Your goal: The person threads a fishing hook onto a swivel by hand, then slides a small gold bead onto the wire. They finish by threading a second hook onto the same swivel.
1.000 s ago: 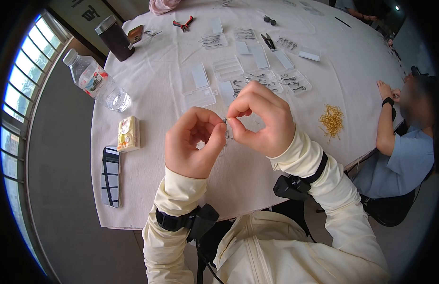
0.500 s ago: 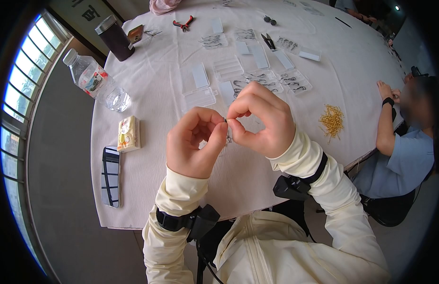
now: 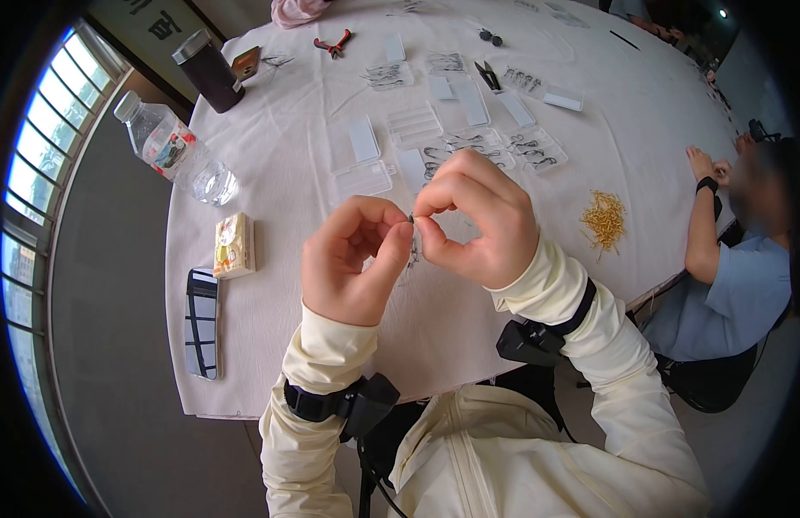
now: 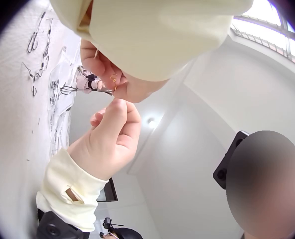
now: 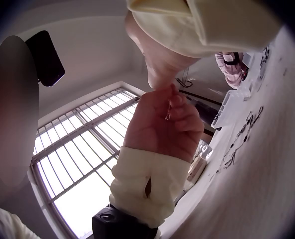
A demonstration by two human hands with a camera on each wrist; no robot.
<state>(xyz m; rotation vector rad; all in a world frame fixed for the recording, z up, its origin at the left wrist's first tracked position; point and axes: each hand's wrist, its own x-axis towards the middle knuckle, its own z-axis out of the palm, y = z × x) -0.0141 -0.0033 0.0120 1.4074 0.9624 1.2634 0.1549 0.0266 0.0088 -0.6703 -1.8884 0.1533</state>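
Observation:
In the head view my left hand [image 3: 352,263] and right hand [image 3: 482,220] meet fingertip to fingertip above the table, each thumb pinching against the forefinger. A small gold wire clip [image 4: 114,82] with a loop shows at the left hand's fingers in the left wrist view. From the same pinch a dark fish hook [image 4: 67,90] sticks out toward the table, its shank end hidden between the fingertips. I cannot tell which hand bears most of the hook. Several loose dark hooks [image 5: 244,129] lie on the cloth beneath the hands.
A heap of gold clips [image 3: 604,220] lies to the right. Clear plastic boxes [image 3: 415,125] with hooks, scissors [image 3: 488,76] and red-handled pliers [image 3: 334,43] spread across the far side. Left stand a water bottle [image 3: 176,151], tissue pack [image 3: 234,245] and phone [image 3: 202,324]. Another person [image 3: 728,259] sits right.
Both hands keep their pinch in nearly the same place. Only tiny shifts show at the fingertips.

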